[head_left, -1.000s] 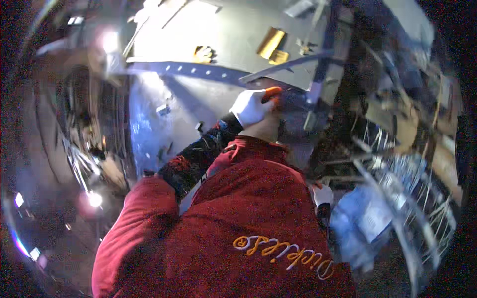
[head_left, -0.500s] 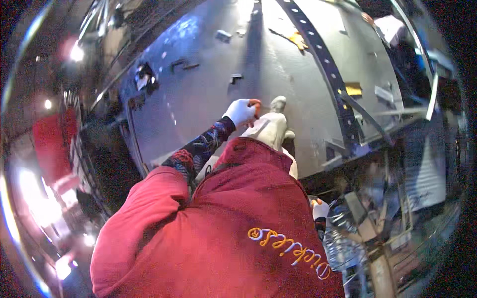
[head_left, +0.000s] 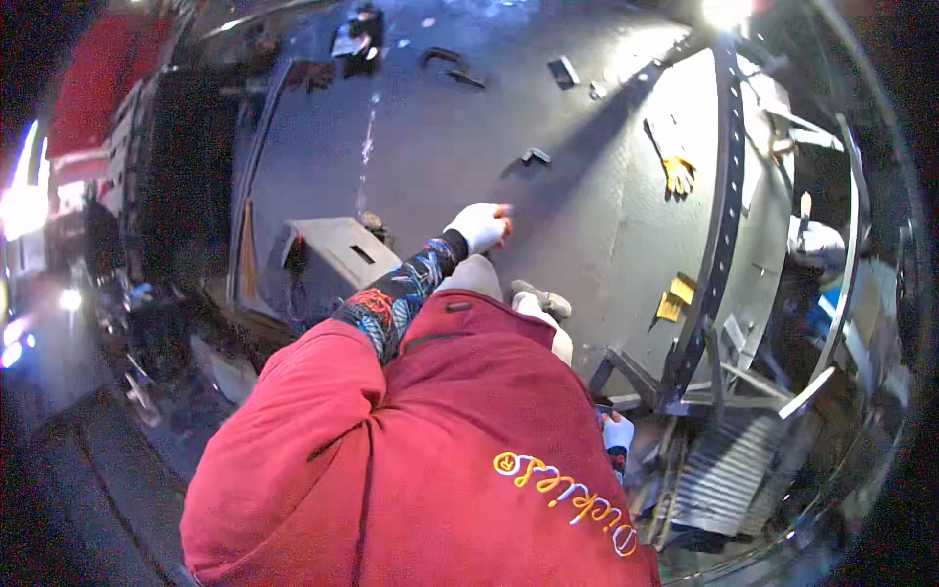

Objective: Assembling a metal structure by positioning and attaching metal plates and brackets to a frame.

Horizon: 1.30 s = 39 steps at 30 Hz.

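My left hand (head_left: 477, 227), in a white covering with orange-red fingertips, hangs over the grey floor (head_left: 430, 176) in front of my red jacket. Its fingers are loosely bent with a gap between them, and nothing shows in them. My right hand (head_left: 616, 431), covered in white too, is low at the right side of the jacket. Its fingers are partly hidden, and a small dark shape lies beside them, too unclear to name. My light-coloured trouser legs and a shoe (head_left: 545, 298) show below the left hand.
A slotted stool or box (head_left: 342, 245) stands at left near a broom (head_left: 248, 249). Small metal pieces (head_left: 533, 157) and a yellow glove (head_left: 678, 176) lie ahead. A perforated dark beam (head_left: 726, 205) runs along the right, with yellow blocks (head_left: 675, 296) beside it. Another person (head_left: 817, 240) is beyond.
The view has turned left, so the floor pieces and yellow glove sit farther right. The slotted stool has come into sight. My left hand's fingers look looser; my legs have shifted.
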Available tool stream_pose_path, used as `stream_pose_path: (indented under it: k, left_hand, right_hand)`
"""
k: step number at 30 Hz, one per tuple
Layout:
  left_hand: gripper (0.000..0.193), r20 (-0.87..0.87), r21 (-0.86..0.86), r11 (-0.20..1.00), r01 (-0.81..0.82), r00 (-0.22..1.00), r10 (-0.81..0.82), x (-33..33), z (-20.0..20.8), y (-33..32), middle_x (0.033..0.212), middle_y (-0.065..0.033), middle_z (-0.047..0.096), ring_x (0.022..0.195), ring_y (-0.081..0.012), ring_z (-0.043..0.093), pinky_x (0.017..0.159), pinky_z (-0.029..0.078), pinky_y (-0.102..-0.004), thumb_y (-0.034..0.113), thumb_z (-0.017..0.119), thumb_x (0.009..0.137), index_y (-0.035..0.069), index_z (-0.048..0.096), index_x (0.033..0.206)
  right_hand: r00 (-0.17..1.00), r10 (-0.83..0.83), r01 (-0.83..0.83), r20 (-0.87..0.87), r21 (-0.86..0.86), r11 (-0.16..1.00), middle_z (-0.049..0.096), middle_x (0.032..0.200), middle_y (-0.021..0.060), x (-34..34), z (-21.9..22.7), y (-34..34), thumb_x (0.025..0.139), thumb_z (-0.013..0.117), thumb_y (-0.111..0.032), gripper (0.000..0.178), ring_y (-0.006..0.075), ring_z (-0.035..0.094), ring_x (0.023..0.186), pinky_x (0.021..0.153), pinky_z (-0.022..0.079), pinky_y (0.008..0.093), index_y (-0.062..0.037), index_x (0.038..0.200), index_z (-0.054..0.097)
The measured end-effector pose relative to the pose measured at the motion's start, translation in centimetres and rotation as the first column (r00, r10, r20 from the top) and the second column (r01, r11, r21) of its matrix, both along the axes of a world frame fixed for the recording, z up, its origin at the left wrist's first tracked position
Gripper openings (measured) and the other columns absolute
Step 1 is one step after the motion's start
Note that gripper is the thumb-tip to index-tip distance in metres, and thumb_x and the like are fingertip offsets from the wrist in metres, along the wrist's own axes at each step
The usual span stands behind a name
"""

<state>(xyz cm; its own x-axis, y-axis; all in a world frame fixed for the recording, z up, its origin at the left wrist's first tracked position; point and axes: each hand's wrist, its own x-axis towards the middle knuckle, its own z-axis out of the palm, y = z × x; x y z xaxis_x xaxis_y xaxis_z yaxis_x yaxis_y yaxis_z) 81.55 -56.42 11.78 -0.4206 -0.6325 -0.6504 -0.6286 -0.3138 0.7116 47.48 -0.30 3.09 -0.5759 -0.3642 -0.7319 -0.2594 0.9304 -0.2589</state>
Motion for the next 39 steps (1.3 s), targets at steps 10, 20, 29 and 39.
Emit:
stream_pose_path:
  k: [10,20,29,39]
  left_hand:
    - [0.039,0.311,-0.445,0.815,-0.372,0.789,0.530,20.5,0.0,-3.9,0.098,-0.0185,0.069,0.098,-0.0371,0.065,0.086,0.049,-0.0442,0.041,0.047,0.095,0.011,0.070,0.106]
    - [0.033,0.348,-0.698,0.622,-0.356,0.590,0.728,31.1,-1.0,4.5,0.107,-0.0138,0.070,0.099,-0.0322,0.066,0.085,0.053,-0.0396,0.023,0.066,0.084,0.018,0.069,0.117]
    - [0.029,0.348,-0.784,0.472,-0.402,0.345,0.872,35.6,-5.0,10.9,0.098,-0.0153,0.070,0.090,-0.0352,0.066,0.080,0.052,-0.0463,0.020,0.065,0.078,0.015,0.072,0.106]
    - [0.041,0.254,-0.619,0.107,-0.778,-0.070,0.965,44.3,-10.5,17.8,0.104,-0.0193,0.069,0.098,-0.0372,0.065,0.082,0.051,-0.0449,0.042,0.061,0.086,0.010,0.068,0.110]
  right_hand:
    - [0.906,0.417,-0.384,0.077,-0.266,0.884,0.072,0.083,0.0182,4.4,7.2,-26.9,0.079,0.068,-0.015,0.026,0.0220,0.070,0.076,0.070,0.052,0.0328,0.0050,0.095,0.071]
    - [0.332,0.933,-0.937,-0.136,-0.160,0.310,0.068,0.078,0.0162,2.5,4.7,-39.3,0.079,0.071,-0.027,0.025,0.0359,0.066,0.073,0.064,0.051,0.0412,-0.0038,0.087,0.071]
    - [0.371,0.927,-0.929,-0.056,-0.005,0.371,0.066,0.072,0.0199,6.1,10.4,-48.7,0.080,0.070,-0.035,0.033,0.0340,0.065,0.067,0.059,0.046,0.0433,-0.0029,0.083,0.071]
    - [0.450,0.892,-0.893,-0.040,-0.059,0.447,0.069,0.082,0.0216,5.2,10.9,-50.9,0.082,0.071,-0.028,0.031,0.0356,0.068,0.079,0.068,0.051,0.0409,0.0016,0.092,0.071]
